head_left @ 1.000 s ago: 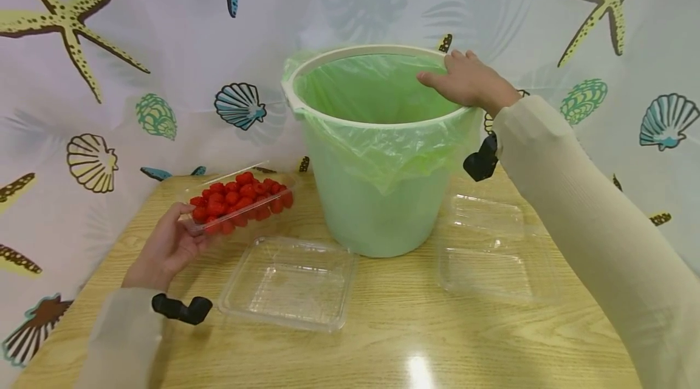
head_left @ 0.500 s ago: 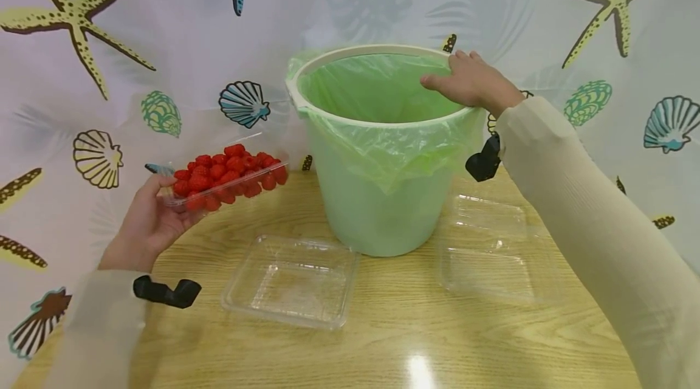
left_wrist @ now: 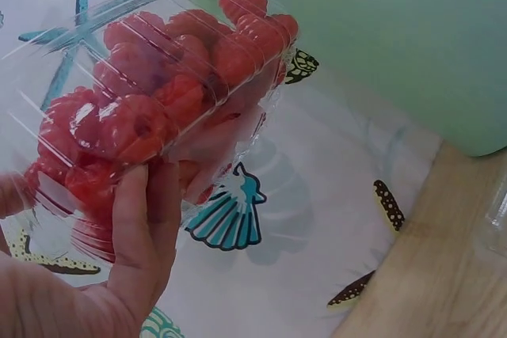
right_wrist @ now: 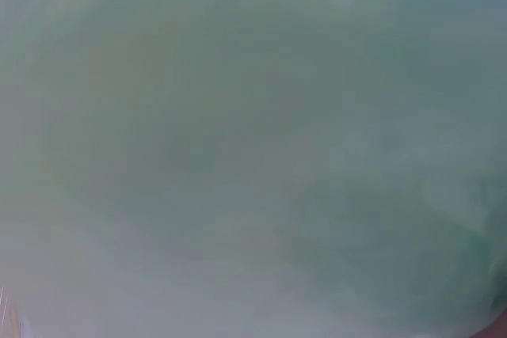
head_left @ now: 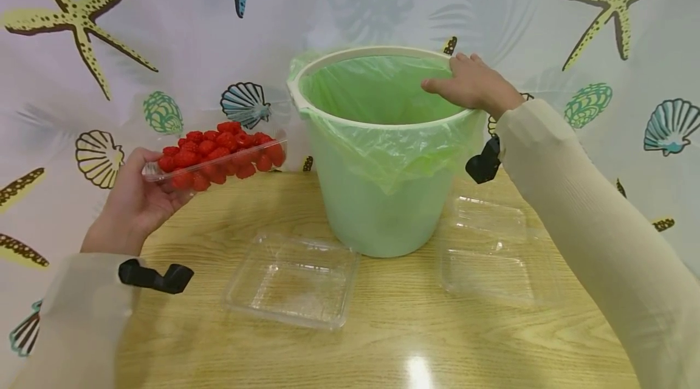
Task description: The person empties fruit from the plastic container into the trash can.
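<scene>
A clear plastic tub of raspberries (head_left: pixel 219 152) is held up and tilted by my left hand (head_left: pixel 142 194), above the table's left side. My thumb lies at its near left end and the fingers are under it; the left wrist view shows fingertips (left_wrist: pixel 142 219) against the clear underside. On the right part of the rim of a pale green bin (head_left: pixel 377 206) rests my right hand (head_left: pixel 473 82), its thumb stretched out over the opening. Where its other fingertips lie is hard to see. Close pale green blur fills the right wrist view.
A light green bag (head_left: pixel 383 152) lines the bin and folds over its rim. On the wooden table (head_left: pixel 383 346), a clear plastic tub (head_left: pixel 295 279) lies left of the bin's base and another clear container (head_left: pixel 487 255) lies right of it. A patterned cloth (head_left: pixel 191 42) hangs behind.
My left hand has lifted the tub of raspberries up and to the left, and the tub has tilted towards me. My right hand stays on the bin's rim.
</scene>
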A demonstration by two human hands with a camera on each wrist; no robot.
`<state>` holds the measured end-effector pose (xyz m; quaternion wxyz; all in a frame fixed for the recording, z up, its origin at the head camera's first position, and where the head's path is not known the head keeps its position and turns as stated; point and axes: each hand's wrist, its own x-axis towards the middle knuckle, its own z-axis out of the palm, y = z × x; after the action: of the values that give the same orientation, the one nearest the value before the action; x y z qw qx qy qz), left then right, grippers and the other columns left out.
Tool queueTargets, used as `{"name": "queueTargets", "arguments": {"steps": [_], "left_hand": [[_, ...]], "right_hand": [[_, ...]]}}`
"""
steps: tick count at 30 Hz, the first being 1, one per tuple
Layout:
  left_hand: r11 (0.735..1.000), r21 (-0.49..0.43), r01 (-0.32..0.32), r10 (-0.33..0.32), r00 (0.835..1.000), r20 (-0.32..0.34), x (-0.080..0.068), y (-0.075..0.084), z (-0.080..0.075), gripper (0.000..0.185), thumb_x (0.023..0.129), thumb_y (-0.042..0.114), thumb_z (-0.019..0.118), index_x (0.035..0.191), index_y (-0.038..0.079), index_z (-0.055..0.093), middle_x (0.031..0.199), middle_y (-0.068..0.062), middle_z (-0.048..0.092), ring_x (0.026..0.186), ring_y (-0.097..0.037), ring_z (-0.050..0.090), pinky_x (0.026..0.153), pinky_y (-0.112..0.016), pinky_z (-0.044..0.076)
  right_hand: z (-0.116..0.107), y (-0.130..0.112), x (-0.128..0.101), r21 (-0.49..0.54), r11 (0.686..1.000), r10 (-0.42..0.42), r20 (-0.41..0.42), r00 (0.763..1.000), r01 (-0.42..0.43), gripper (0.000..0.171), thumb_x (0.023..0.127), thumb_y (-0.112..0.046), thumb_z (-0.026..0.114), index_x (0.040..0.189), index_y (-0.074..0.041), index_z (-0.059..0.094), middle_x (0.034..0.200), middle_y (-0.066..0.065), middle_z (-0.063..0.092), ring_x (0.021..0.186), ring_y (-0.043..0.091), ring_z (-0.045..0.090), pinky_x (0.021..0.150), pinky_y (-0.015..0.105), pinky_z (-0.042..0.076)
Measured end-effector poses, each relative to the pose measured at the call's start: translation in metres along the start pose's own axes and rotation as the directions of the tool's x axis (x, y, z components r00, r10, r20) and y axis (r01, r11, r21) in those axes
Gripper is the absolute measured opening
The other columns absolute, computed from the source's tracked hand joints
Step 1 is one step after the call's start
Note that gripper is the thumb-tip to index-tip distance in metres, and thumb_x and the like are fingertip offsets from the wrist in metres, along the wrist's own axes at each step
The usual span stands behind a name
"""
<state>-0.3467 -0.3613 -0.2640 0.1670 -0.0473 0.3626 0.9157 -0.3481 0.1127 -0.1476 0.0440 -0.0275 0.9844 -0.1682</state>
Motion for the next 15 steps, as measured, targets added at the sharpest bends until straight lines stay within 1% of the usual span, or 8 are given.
{"name": "queueTargets", "arguments": {"steps": [3,7,10,12,15], "left_hand": [[1.0,-0.007,-0.01,0.01,1.0,-0.029,-0.001,0.004,0.003,0.021,0.096,0.025,0.049,0.116,0.015,0.047,0.104,-0.008,0.059,0.092,-0.023,0.061,0.081,-0.035,0.057],[0.999,-0.033,-0.011,0.01,0.999,-0.048,-0.002,0.011,0.007,0.021,0.096,0.025,0.05,0.114,0.015,0.047,0.1,-0.008,0.06,0.089,-0.023,0.061,0.081,-0.034,0.057],[0.999,-0.034,-0.002,0.0,0.998,-0.059,-0.003,0.015,0.011,0.022,0.095,0.027,0.05,0.114,0.015,0.046,0.102,-0.007,0.059,0.091,-0.022,0.06,0.082,-0.033,0.056],[1.0,-0.023,-0.006,0.005,0.998,-0.069,-0.004,0.018,0.015,0.023,0.095,0.028,0.051,0.114,0.016,0.045,0.103,-0.006,0.058,0.092,-0.021,0.06,0.082,-0.032,0.056],[0.999,-0.041,-0.013,0.01,0.998,-0.069,-0.005,0.021,0.022,0.025,0.095,0.028,0.052,0.116,0.017,0.046,0.106,-0.005,0.058,0.096,-0.02,0.059,0.084,-0.033,0.056]], "right_hand": [[0.001,0.0,0.0,0.001,1.0,-0.002,-0.002,1.0,0.002,0.083,0.097,-0.055,0.029,0.151,-0.002,-0.006,0.158,0.016,-0.016,0.145,0.034,-0.018,0.118,0.053,-0.002],[0.003,-0.001,0.001,-0.002,1.0,-0.008,-0.005,1.0,0.008,0.083,0.098,-0.053,0.03,0.151,-0.001,-0.005,0.158,0.016,-0.015,0.145,0.034,-0.017,0.118,0.053,-0.001],[0.004,-0.001,0.002,-0.005,1.0,-0.011,-0.004,1.0,0.011,0.083,0.098,-0.053,0.031,0.151,0.0,-0.005,0.158,0.017,-0.015,0.145,0.034,-0.017,0.118,0.052,-0.001],[0.003,-0.001,0.002,-0.01,1.0,-0.013,-0.006,1.0,0.013,0.083,0.098,-0.052,0.032,0.151,0.0,-0.005,0.158,0.017,-0.014,0.145,0.034,-0.017,0.118,0.053,-0.001],[0.003,-0.001,0.002,-0.016,1.0,-0.016,-0.01,1.0,0.016,0.084,0.097,-0.053,0.033,0.151,0.0,-0.004,0.158,0.017,-0.014,0.145,0.034,-0.017,0.118,0.053,0.0]]}}
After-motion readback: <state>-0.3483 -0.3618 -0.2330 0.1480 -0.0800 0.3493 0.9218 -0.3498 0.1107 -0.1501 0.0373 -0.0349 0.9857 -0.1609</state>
